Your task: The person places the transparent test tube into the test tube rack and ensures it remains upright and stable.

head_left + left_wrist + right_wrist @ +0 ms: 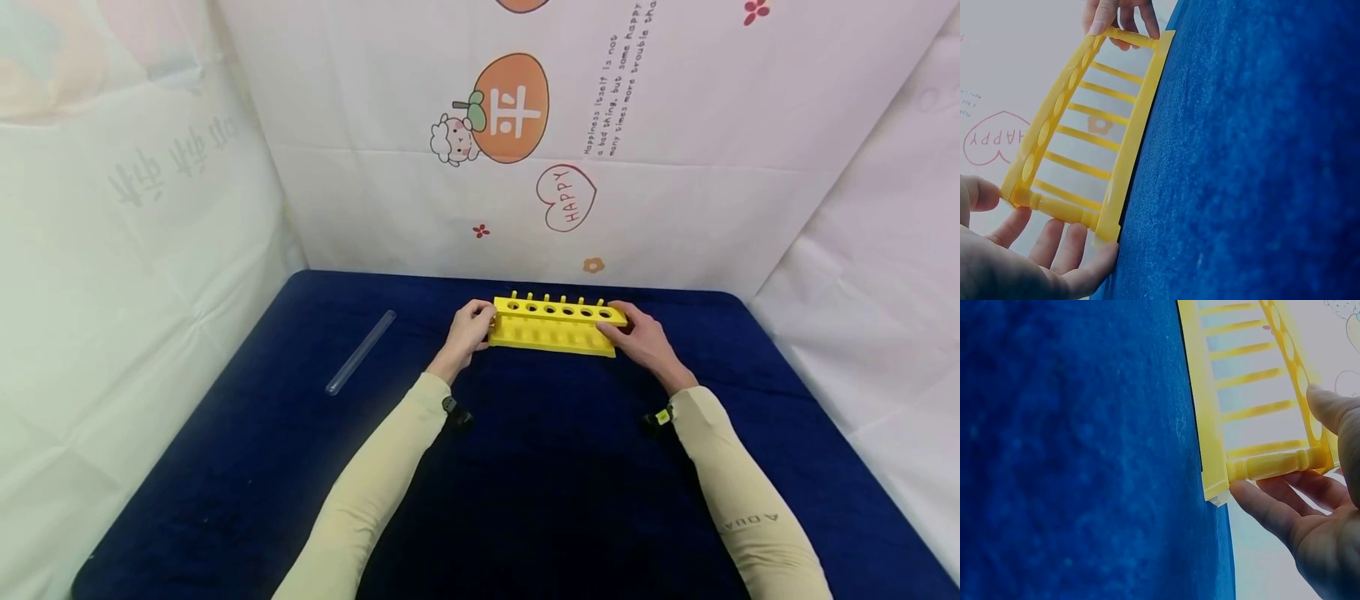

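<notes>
A yellow test tube rack (551, 343) is upright toward the back of the table, with a row of round holes along its top bar and a row of pegs behind. My left hand (468, 332) grips its left end, thumb by the top bar and fingers along the end post (1063, 209). At the other end my right hand (647, 340) holds the rack, its thumb (1329, 406) on the top bar and its fingers under the end post. The rack's base lies close along the cloth; whether it touches is unclear. No tubes show in the holes.
A clear test tube (362, 353) lies slantwise on the dark blue cloth (540, 500), left of my left hand. White printed sheets (375, 208) rise behind the table and along both sides.
</notes>
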Action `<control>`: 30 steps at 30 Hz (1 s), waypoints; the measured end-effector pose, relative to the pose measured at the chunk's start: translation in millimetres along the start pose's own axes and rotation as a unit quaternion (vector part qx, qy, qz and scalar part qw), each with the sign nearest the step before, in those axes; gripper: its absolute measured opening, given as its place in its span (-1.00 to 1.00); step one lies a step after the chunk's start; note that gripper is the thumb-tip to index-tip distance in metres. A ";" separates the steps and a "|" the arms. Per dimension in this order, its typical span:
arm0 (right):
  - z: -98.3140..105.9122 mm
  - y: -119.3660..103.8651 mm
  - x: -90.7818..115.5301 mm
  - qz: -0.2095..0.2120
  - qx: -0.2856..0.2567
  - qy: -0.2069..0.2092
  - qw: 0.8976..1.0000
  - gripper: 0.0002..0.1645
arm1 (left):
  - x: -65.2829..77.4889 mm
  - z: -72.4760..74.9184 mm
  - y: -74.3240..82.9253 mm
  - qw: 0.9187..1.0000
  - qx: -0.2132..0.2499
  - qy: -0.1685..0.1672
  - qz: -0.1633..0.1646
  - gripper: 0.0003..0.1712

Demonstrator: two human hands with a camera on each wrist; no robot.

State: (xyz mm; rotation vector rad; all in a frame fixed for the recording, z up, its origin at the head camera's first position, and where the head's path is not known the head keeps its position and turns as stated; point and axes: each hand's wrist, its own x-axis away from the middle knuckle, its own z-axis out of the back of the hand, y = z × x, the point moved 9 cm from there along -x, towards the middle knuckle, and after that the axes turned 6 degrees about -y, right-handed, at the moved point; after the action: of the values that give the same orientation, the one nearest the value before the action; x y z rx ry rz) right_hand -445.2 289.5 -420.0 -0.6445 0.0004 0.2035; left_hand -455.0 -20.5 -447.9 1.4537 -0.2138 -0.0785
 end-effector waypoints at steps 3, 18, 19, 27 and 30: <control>-0.7 -0.9 -0.5 -0.001 -0.003 0.000 1.000 -0.07 | 1.2 1.4 0.5 1.000 0.000 0.000 -0.001 -0.61; -6.4 -6.6 -2.7 0.002 -0.008 -0.007 1.000 -0.11 | 1.1 9.2 -2.4 1.000 0.007 0.000 0.004 -0.62; -6.9 -6.8 -3.2 0.002 -0.006 -0.008 1.000 -0.11 | 1.2 9.7 -2.8 1.000 0.008 0.000 0.006 -0.62; -6.6 -10.0 -5.6 0.006 -0.004 -0.005 1.000 -0.11 | 3.2 11.7 -0.1 1.000 0.012 0.002 -0.001 -0.61; -7.1 -10.8 -6.5 0.006 -0.002 -0.007 1.000 -0.12 | 3.8 12.5 0.2 1.000 0.013 0.002 -0.001 -0.60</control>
State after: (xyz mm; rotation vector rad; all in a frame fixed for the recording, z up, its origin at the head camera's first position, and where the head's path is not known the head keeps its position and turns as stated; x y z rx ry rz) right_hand -449.1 275.6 -418.8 -0.6470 -0.0089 0.2195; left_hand -453.7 -33.3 -446.0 1.4795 -0.2115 -0.0742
